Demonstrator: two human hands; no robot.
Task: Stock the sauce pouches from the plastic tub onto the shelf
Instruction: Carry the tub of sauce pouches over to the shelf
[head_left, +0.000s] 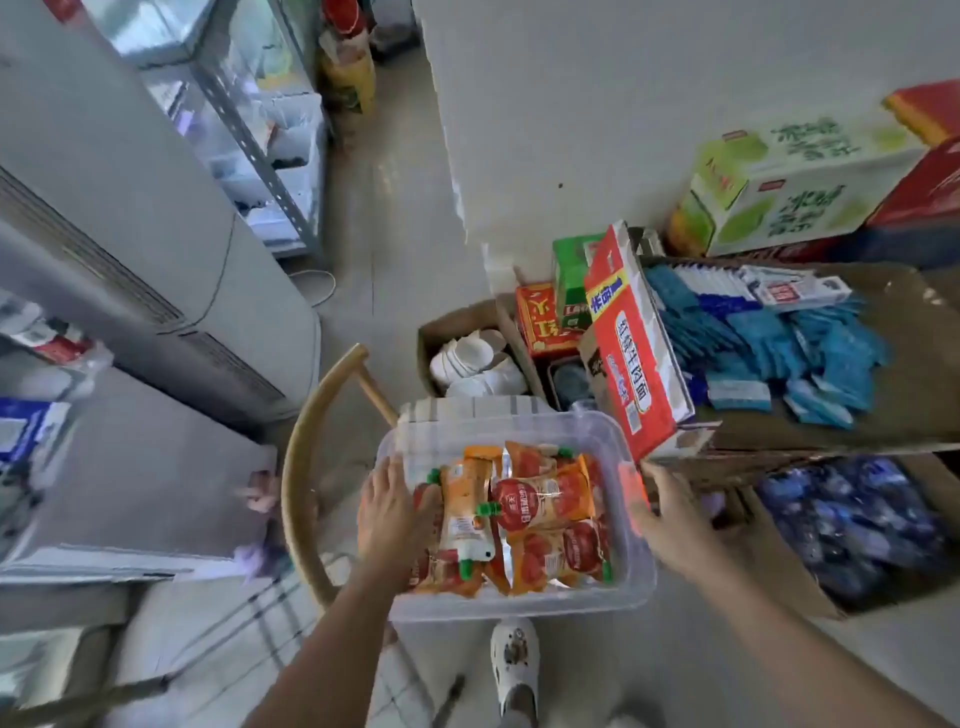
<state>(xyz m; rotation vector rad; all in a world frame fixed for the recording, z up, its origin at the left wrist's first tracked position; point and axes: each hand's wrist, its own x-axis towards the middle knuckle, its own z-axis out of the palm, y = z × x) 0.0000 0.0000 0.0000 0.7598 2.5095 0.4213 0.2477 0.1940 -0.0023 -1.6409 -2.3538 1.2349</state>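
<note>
With the left hand (387, 512), grips the left wall of the clear plastic tub (519, 607), thumb inside. Holds glossy, soft orange-red sauce pouches (540, 504) with green caps, heaped between both hands. Sets the right hand (670, 519) against the round-cornered right wall; grip too blurred to tell.

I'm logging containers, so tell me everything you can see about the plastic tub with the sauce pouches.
The tub is clear plastic, rectangular with rounded corners and a rim, lidless and roughly level. Orange and red pouches with green caps lie piled inside. The left hand holds its left wall, thumb inside. The right hand holds its right rim. It is above a wooden chair; whether it rests there is unclear.
</note>
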